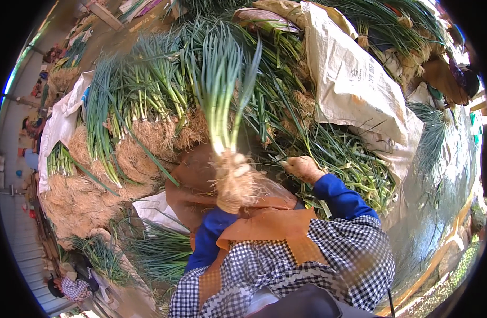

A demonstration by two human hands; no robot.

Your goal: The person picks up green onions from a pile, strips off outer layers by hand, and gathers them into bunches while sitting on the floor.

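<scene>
My left hand (238, 165) grips a bunch of green onions (222, 90) just above its pale, hairy roots, holding it upright in front of me with the green tops fanning upward. My right hand (302, 168) reaches out to the right, down among loose green onion leaves (349, 159) on the ground; whether it holds any is hard to tell. Both arms wear blue sleeves under a checked smock and a brown apron.
Stacked bundles of green onions (132, 111) with roots facing me lie to the left on white sheeting (60, 124). A big pale woven sack (354, 79) lies at upper right. Another person in checked clothing (71, 286) crouches at lower left. Wet ground (439, 212) lies on the right.
</scene>
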